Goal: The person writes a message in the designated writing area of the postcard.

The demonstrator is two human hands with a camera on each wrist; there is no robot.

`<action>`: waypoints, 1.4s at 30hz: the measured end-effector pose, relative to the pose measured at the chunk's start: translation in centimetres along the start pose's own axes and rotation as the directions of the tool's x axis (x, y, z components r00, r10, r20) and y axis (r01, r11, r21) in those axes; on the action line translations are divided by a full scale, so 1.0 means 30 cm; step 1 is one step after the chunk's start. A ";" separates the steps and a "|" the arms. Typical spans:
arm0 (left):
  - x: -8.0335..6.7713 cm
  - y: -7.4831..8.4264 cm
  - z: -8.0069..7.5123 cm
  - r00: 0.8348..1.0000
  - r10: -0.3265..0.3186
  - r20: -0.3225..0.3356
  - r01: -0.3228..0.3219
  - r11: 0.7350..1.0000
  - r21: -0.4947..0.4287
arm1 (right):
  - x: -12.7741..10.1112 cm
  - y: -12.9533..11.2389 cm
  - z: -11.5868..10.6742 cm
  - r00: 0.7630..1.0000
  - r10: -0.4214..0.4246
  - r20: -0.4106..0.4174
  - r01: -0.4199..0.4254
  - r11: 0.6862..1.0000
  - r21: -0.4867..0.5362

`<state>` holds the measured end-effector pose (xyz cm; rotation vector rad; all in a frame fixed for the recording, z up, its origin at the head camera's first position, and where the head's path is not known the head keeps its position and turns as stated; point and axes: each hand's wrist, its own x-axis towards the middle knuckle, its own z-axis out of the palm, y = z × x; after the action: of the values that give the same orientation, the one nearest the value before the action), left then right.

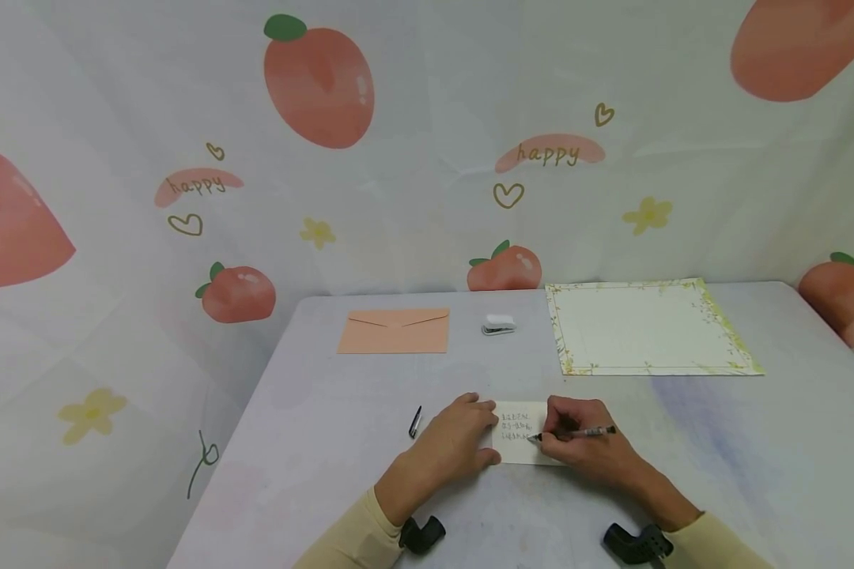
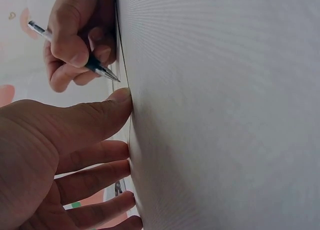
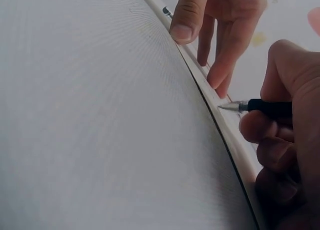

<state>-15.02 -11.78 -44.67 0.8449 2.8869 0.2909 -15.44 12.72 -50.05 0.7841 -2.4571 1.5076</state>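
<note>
A small cream card (image 1: pixel 515 452) with several lines of handwriting lies on the table before the person. The right hand (image 1: pixel 589 438) pinches a pen (image 1: pixel 596 431), its tip at the written lines. In the right wrist view the metal tip of the pen (image 3: pixel 232 106) meets the card's surface or hovers just over it; I cannot tell which. The left hand (image 1: pixel 454 438) rests at the card's left edge, thumb and fingertips spread and pressing down. Its thumb and separate fingers also show in the left wrist view, the left hand (image 2: pixel 55 155) holding nothing.
A pen cap (image 1: pixel 416 423) lies left of the left hand. Farther back are an orange envelope (image 1: pixel 398 333), a white stapler (image 1: pixel 498 324) and a large sheet with a floral border (image 1: pixel 648 328). A fruit-patterned cloth (image 1: pixel 413 158) hangs behind the table (image 1: pixel 270 490).
</note>
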 end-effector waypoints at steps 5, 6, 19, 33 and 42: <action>-0.001 0.001 -0.002 1.000 0.005 -0.003 -0.005 1.000 0.009 | 0.001 -0.001 -0.002 1.000 0.001 0.000 -0.001 1.000 0.002; -0.001 0.001 -0.002 1.000 0.006 -0.005 -0.006 1.000 0.012 | 0.000 -0.001 -0.002 1.000 0.001 0.000 -0.001 1.000 0.005; 0.001 0.003 -0.005 1.000 0.003 0.000 -0.003 1.000 0.010 | 0.001 0.002 -0.006 1.000 0.008 -0.010 -0.008 1.000 0.011; -0.001 0.001 -0.001 1.000 0.009 -0.005 -0.008 1.000 0.015 | -0.004 0.013 -0.009 0.999 0.009 -0.043 -0.008 1.000 0.016; -0.002 0.001 -0.001 1.000 0.002 -0.004 -0.001 1.000 0.013 | -0.005 0.007 -0.010 1.000 0.013 -0.026 -0.013 1.000 -0.002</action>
<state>-14.96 -11.80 -44.64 0.8496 2.8953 0.2752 -15.45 13.12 -50.12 0.7446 -2.4490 1.5095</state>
